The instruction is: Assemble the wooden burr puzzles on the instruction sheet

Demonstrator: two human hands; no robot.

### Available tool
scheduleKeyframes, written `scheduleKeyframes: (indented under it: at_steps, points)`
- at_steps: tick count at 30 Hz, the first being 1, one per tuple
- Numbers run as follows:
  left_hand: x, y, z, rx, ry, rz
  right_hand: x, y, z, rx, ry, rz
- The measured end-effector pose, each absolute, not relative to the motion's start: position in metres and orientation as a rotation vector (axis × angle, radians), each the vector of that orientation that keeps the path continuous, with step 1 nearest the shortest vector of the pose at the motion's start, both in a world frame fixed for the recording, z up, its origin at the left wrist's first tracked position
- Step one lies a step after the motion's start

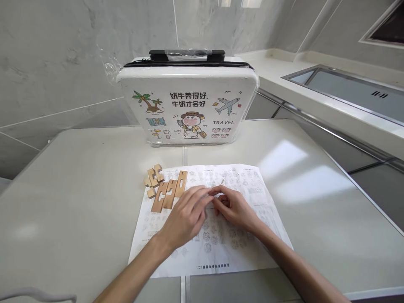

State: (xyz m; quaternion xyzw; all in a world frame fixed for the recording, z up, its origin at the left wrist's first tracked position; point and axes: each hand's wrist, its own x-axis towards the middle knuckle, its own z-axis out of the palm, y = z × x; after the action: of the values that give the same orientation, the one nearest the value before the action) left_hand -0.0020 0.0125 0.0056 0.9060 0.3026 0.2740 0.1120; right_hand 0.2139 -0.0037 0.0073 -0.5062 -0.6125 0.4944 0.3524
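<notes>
My left hand (191, 212) and my right hand (236, 207) meet over the middle of a printed paper sheet (255, 261), fingertips together. The left fingers are pressed together and slightly blurred; the right fingers are curled with thumb and index close. Whatever they pinch, if anything, is hidden or too small to name. Left of the hands lie flat wooden puzzle pieces with cut-outs: one marked 2 (181, 184), one marked 3 (169, 194), and another notched piece (159, 198). Beyond these sit several smaller notched wooden blocks (153, 179) and a small wooden block (151, 193).
A white cartoon-printed case (189, 105) in clear plastic wrap stands upright behind the sheet. The pale table (78, 189) has a seam down its middle. A counter with a sink (350, 92) is at the right. A grey cable-like strip (41, 293) lies front left.
</notes>
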Motion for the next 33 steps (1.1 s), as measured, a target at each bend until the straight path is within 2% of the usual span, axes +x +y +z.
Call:
scheduleKeyframes:
  at_steps: [4, 33]
  points:
    - [0.0036, 0.0086, 0.0073, 2.640, 0.721, 0.812, 0.2151, -0.0023, 0.0038, -1.300, -1.584, 1.276]
    - [0.0020, 0.0105, 0.0024, 2.514, 0.721, 0.721, 0.2147, -0.0044, 0.0041, -1.384, -1.574, 1.245]
